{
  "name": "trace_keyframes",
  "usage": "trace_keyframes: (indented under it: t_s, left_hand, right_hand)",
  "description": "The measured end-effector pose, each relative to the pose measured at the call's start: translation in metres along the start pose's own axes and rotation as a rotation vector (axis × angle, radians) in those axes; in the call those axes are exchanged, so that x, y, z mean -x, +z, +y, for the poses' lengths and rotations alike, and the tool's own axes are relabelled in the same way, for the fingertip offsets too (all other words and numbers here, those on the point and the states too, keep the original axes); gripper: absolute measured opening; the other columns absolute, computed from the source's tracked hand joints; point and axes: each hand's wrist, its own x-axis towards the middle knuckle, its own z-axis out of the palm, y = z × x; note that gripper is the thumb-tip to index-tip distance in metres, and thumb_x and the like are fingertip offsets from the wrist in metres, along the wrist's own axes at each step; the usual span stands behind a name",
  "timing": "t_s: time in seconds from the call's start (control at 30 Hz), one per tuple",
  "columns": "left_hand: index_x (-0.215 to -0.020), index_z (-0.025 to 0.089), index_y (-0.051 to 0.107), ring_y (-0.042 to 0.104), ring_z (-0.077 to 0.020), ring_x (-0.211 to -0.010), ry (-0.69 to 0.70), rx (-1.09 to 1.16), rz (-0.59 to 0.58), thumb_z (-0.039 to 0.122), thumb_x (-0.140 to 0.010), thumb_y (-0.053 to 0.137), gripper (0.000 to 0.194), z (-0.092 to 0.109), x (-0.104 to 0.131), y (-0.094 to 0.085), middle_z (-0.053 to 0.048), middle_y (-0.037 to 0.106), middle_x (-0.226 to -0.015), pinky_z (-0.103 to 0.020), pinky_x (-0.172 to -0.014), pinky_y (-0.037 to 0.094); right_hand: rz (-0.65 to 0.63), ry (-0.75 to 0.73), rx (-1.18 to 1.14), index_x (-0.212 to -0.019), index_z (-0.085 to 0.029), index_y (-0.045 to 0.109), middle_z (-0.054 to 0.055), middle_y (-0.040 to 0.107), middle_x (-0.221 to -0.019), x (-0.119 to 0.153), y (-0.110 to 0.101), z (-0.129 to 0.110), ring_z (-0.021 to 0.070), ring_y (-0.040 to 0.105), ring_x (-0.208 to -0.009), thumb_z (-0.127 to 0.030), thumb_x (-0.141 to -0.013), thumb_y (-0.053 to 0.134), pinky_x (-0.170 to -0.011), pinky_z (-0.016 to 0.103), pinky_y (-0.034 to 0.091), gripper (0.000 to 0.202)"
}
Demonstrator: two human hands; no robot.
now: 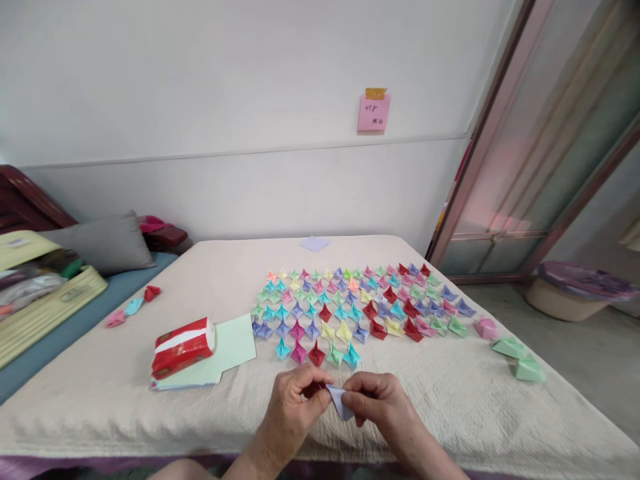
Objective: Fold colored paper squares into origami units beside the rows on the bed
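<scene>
Pinching together at the table's near edge, the left hand [295, 407] and right hand [377, 403] grip a small pale-lilac folded paper piece [341, 403], whose creases are best pressed firmly and evenly between fingertips.

Both hands meet low in the middle, forearms angling in from the bottom edge. The left hand [293, 403] curls with knuckles up, thumb and forefinger pinched together at the tips. The right hand [380, 400] mirrors it, fingers bent and pressed in a tight pinch, fingertips of both nearly touching.
</scene>
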Motion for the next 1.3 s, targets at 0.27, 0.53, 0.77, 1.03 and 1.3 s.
trace_keyframes:
  t_s: [0.27, 0.53, 0.77, 1.03, 1.3]
  left_hand:
    - [-0.070, 0.018, 0.073, 0.054, -0.0147, -0.057, 0.041, -0.028, -0.097, 0.021, -0.085, 0.060, 0.020, 0.009, 0.001, -0.008, -0.001, 0.058, -0.057, -0.025, -0.057, 0.038]
    - [-0.065, 0.015, 0.067, 0.049, -0.0124, -0.052, -0.276, 0.402, 0.002, 0.021, -0.081, 0.059, 0.019, -0.005, 0.002, 0.008, 0.002, 0.054, -0.050, -0.024, -0.056, 0.037]
    - [-0.083, 0.015, 0.065, 0.055, -0.0143, -0.061, -0.279, 0.583, -0.078, 0.031, -0.072, 0.073, 0.021, -0.007, -0.001, 0.014, -0.001, 0.064, -0.065, -0.024, -0.058, 0.039]
    - [-0.056, 0.015, 0.062, 0.044, -0.0108, -0.050, -0.292, 0.381, 0.075, 0.026, -0.070, 0.073, 0.021, -0.005, 0.002, 0.018, 0.003, 0.053, -0.048, -0.022, -0.051, 0.031]
    - [-0.059, 0.014, 0.064, 0.049, -0.0117, -0.052, -0.308, 0.430, 0.029, 0.032, -0.079, 0.067, 0.027, -0.007, 0.000, 0.015, 0.001, 0.056, -0.049, -0.023, -0.056, 0.036]
  right_hand:
    - [-0.052, 0.022, 0.011, -0.057, -0.015, 0.070, -0.002, 0.057, -0.046, 0.000, -0.004, 0.001, 0.0083, 0.045, -0.042, -0.033, -0.064, 0.076, -0.043, 0.021, 0.035, 0.020]
    - [0.042, -0.069, 0.130, -0.055, -0.015, 0.067, -0.002, 0.055, -0.046, 0.003, 0.001, -0.003, 0.0093, 0.045, -0.043, -0.030, -0.067, 0.070, -0.044, 0.022, 0.033, 0.020]
    - [0.079, -0.148, 0.272, -0.057, -0.016, 0.064, -0.001, 0.056, -0.051, 0.005, 0.003, -0.001, 0.0112, 0.047, -0.047, -0.031, -0.072, 0.066, -0.047, 0.023, 0.036, 0.021]
    - [0.047, -0.267, 0.474, -0.060, -0.016, 0.066, 0.000, 0.056, -0.055, 0.009, 0.009, -0.001, 0.0130, 0.049, -0.053, -0.029, -0.079, 0.059, -0.052, 0.025, 0.036, 0.024]
    - [0.067, -0.298, 0.507, -0.058, -0.016, 0.063, 0.000, 0.054, -0.055, 0.007, 0.007, 0.001, 0.0130, 0.048, -0.053, -0.030, -0.080, 0.058, -0.053, 0.025, 0.036, 0.026]
